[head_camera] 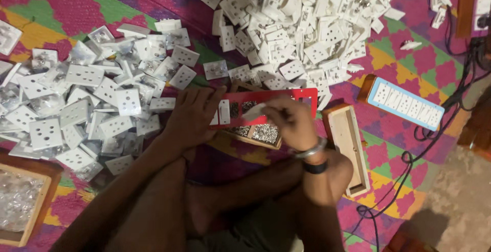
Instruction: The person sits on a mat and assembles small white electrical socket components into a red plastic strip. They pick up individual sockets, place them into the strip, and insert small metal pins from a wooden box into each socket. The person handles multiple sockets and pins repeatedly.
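From the head camera, the left hand (192, 116) lies flat, fingers spread, pinning the red rectangular cut-out panel (286, 97) over the shallow wooden tray of small metal pieces (260, 134) on the patterned cloth floor mat (61, 4). The right hand (289, 121) is pinched closed on a small white plastic piece (254, 112) just above the panel's openings. Keeping the panel pressed still and the piece square to its slot looks wise. Loose white socket plates (82, 104) crowd the left elbow, a larger white heap (302, 22) lies beyond, and an empty wooden box (350, 147) sits beside the right wrist.
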